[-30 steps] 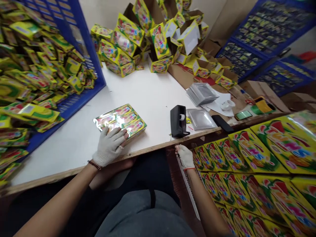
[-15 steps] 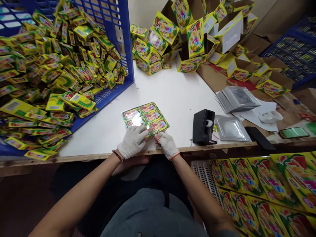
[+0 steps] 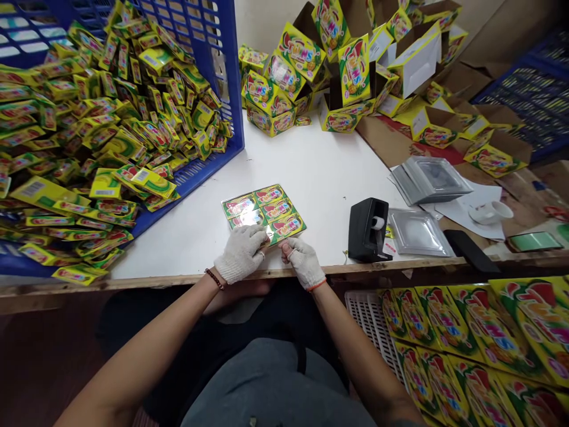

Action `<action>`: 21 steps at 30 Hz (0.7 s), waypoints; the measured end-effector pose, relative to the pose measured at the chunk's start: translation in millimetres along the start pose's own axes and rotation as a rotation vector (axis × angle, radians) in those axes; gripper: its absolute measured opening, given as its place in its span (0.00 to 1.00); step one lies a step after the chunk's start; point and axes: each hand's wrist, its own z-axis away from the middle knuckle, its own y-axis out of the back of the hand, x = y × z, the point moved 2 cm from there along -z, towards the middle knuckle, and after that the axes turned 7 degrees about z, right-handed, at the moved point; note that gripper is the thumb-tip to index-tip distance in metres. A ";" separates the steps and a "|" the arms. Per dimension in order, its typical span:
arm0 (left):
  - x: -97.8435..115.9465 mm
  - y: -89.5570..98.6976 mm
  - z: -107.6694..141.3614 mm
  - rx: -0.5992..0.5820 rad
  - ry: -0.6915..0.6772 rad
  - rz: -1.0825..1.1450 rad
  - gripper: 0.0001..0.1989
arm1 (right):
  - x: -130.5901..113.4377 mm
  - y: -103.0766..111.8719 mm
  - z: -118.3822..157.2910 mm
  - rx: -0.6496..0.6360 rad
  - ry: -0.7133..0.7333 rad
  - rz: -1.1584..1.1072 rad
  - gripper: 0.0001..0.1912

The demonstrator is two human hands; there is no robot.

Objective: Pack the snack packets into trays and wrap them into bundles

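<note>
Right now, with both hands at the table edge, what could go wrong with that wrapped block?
The film-wrapped block of packets lies close to the front edge of the white table, under the gloved left hand and gloved right hand. A push toward the edge might tip it off. Its glossy film could also slide under the gloves. Separately, the loose packets heaped high in the blue crate might spill onto the table if knocked.

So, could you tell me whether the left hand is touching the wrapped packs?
Touching: the head view shows the left hand resting its gloved fingers on the wrapped packs.
</note>
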 end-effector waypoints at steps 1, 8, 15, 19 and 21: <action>0.1 -0.3 0.1 0.001 0.007 0.005 0.06 | 2.6 -1.4 -2.9 -0.004 -0.020 0.010 0.23; 3.5 0.3 1.3 -0.069 -0.030 -0.088 0.19 | 15.3 -4.0 -7.9 0.031 -0.032 0.142 0.24; 16.7 7.5 -10.3 -0.147 -0.045 -0.151 0.13 | 19.9 -5.3 -14.3 0.102 -0.126 0.256 0.20; 18.9 -0.4 -31.0 -0.113 0.051 -0.116 0.11 | 21.9 -2.3 -18.9 0.145 -0.171 0.384 0.15; 21.3 -6.7 -39.8 -0.100 0.081 -0.144 0.10 | 24.0 -0.4 -18.0 0.130 -0.208 0.369 0.13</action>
